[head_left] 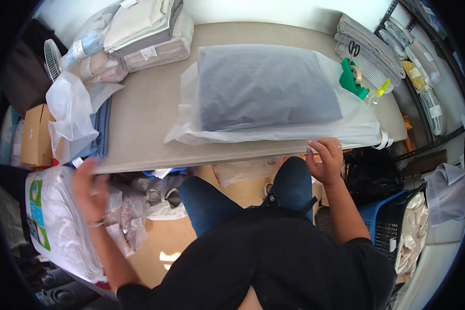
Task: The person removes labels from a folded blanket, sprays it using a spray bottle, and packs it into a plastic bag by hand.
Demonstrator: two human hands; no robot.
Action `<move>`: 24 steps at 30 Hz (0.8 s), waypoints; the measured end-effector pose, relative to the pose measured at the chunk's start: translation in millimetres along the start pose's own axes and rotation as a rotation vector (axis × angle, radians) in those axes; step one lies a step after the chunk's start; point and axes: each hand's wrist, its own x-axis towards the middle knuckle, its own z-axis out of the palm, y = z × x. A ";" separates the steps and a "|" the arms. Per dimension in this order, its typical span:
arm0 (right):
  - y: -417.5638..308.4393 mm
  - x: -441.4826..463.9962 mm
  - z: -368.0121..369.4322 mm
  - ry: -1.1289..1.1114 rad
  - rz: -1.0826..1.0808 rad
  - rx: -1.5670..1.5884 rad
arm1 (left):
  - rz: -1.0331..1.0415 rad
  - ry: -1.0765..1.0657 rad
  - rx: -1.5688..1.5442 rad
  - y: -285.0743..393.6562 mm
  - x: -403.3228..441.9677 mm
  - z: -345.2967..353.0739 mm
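Head feed, my view from above. The translucent plastic bag [189, 95] lies flat across the middle of the surface [139, 121], with folded dark blue-grey fabric [268, 88] inside. Loose film extends past the fabric toward the front edge and the front right corner.

My right hand [327, 161] is at the front edge, right of the middle, just beside the bag's near side. Its fingers are loosely bent and apart, with nothing gripped; I cannot tell whether the tips touch the film. My left hand [90, 194] is motion-blurred, off the front left corner, near a white package [62, 222]. Its fingers look open, with nothing visible in them.

Other containers noted. Near the right edge, a green holder [347, 80] carries a tape roll [357, 76]; scissors [353, 49] show handles up beside the roll, blades not clear to me. Next to it, a clear spray bottle [375, 100] has a yellow nozzle; its contents are unreadable. At the back left corner, a clear bag [163, 49] contains folded pale cloth. Below the right end, a black basket [386, 235] holds cream fabric [414, 232], beside a blue basket [368, 213].
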 end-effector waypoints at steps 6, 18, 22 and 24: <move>15.6 22.4 -21.1 -0.101 -0.104 0.000 | -0.059 0.089 -0.196 137.2 34.7 120.8; 77.2 -19.0 -45.9 -0.093 0.014 -0.098 | -0.019 0.233 -0.118 153.0 23.4 159.1; 71.2 -24.8 -34.2 -0.039 0.036 -0.130 | 0.015 0.233 -0.118 153.7 31.7 164.1; 70.6 -26.4 -30.0 -0.019 0.043 -0.140 | 0.030 0.238 -0.132 150.4 34.4 167.8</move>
